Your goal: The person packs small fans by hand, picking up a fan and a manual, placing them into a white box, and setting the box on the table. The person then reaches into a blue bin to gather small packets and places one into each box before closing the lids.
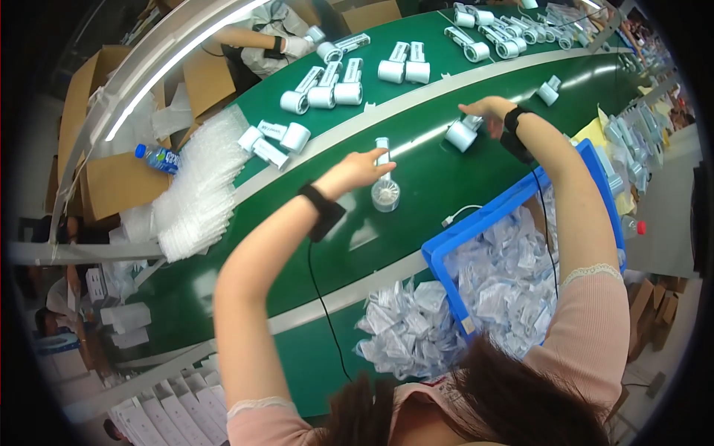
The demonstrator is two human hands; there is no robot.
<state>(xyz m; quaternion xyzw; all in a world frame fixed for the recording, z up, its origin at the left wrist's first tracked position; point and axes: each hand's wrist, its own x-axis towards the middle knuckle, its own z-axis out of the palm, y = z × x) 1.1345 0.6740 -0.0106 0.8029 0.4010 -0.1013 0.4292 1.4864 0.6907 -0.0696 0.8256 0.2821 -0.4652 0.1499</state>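
My left hand [355, 171] reaches over the green belt, its index finger and thumb closed on the handle of a white handheld fan [385, 195]. That fan's round, bladed face points up. Farther right, my right hand [487, 113] hovers at a second handheld fan [461, 136], thumb and fingers spread around its handle end. Part of this handle is hidden by the hand. Another white fan [549, 90] lies alone on the belt, beyond my right hand. Black bands with cables circle both my wrists.
A blue crate [439, 256] of small clear packets stands before me, beside a loose packet heap [409, 327]. Several fans [321, 97] lie across the belt's divider. Bubble-wrap sleeves [197, 186] and a bottle [158, 158] are left. A co-worker's gloved hand [299, 47] touches a far fan.
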